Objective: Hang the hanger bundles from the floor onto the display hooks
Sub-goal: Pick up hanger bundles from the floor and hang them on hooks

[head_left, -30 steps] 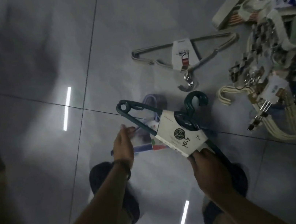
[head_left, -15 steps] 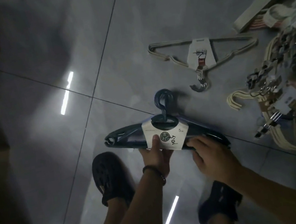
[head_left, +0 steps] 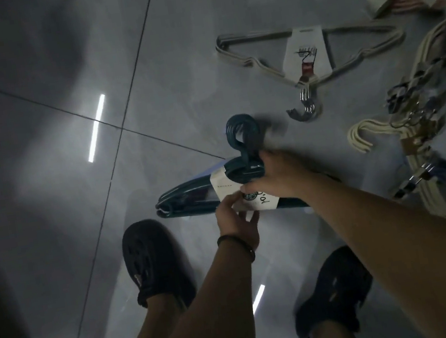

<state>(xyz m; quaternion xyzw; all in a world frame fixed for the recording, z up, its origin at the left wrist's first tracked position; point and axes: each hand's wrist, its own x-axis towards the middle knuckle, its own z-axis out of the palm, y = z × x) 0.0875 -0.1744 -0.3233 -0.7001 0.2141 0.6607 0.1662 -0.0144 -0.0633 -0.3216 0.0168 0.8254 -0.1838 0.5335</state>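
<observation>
So far only the pick-up looks done: the dark green hanger bundle (head_left: 188, 197) is off the floor (head_left: 144, 79), held level in the air in front of the person, with its hooks (head_left: 241, 134) pointing away. The right hand (head_left: 280, 174) grips it over the neck, fingers curled round the stack just below the hooks. The left hand (head_left: 236, 220) pinches the lower edge of the paper sleeve (head_left: 222, 182) between thumb and fingertips. No display hook is in view, so I judge the hanging itself not yet begun.

Plenty remains on the tiles: a grey wire bundle (head_left: 254, 57) lies flat further out, and a tangled pile of cream clip hangers (head_left: 433, 189) sits to the right.

As for writing, the green bundle's sleeve carries a round dark emblem and a handwritten scrawl, perhaps a price, too dim and half-covered to read. The grey bundle's white card (head_left: 303, 49) shows a small printed picture and a red patch, its text illegible.
</observation>
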